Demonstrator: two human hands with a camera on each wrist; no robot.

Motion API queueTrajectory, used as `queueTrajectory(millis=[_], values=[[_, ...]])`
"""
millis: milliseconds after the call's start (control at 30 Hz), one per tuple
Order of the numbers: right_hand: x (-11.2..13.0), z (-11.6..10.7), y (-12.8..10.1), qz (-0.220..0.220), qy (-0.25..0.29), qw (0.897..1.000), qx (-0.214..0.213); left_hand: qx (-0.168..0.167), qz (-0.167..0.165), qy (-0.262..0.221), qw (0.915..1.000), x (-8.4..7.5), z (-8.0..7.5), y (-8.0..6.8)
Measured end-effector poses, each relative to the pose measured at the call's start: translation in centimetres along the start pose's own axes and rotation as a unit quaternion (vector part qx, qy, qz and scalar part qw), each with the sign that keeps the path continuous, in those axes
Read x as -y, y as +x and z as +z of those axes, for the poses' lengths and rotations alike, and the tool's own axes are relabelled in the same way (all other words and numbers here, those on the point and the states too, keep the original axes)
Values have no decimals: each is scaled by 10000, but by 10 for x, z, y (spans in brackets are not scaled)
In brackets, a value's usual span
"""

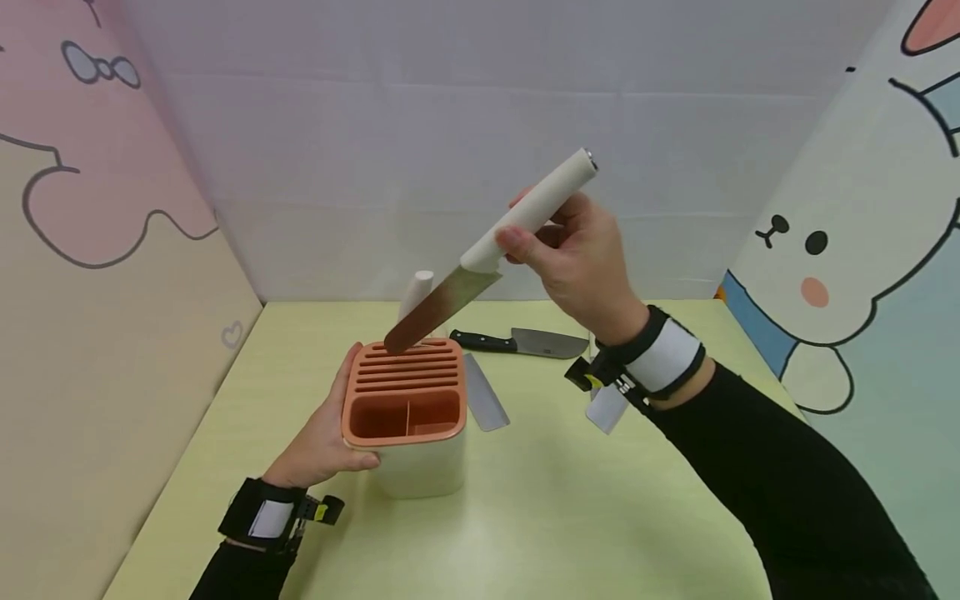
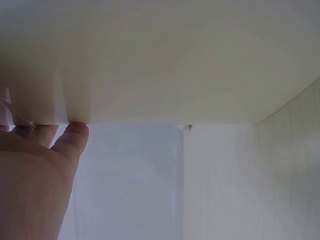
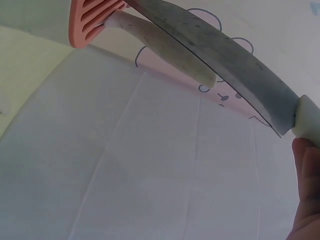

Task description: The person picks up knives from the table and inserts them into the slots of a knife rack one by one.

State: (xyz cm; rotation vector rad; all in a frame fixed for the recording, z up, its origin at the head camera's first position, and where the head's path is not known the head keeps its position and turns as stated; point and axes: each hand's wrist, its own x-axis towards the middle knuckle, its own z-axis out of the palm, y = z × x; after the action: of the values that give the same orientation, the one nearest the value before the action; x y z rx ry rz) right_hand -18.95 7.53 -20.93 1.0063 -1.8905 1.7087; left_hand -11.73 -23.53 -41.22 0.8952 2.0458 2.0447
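Pale yellow tabletop (image 1: 570, 500) is supporting a knife block (image 1: 420, 471) left of centre, which the left hand (image 1: 326, 437) is gripping, partly spread. The right hand (image 1: 592, 267) is pinching a white-handled knife (image 1: 486, 250), its blade (image 1: 442, 308) slanting over the far slots (image 1: 444, 356). Good placement is probably demanding a steady block and aligned blade.

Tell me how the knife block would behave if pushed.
The knife block probably won't roll, given its boxy shape. It looks fairly stiff: no dent shows where the left hand holds it. Its smooth wall may feel slippery, since it has a slight sheen.
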Motion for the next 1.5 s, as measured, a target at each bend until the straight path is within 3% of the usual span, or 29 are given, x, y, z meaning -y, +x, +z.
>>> queueTrajectory(millis=[233, 633, 1500], values=[[-3, 4, 3, 80, 28, 10000, 28, -3, 44, -74, 10000, 0, 0, -1], [-21, 18, -3, -154, -654, 9971, 350, 5, 128, -51, 9999, 4, 0, 0], [-57, 54, -31, 508, -699, 9920, 921, -13, 157, -6, 9999, 4, 3, 0]])
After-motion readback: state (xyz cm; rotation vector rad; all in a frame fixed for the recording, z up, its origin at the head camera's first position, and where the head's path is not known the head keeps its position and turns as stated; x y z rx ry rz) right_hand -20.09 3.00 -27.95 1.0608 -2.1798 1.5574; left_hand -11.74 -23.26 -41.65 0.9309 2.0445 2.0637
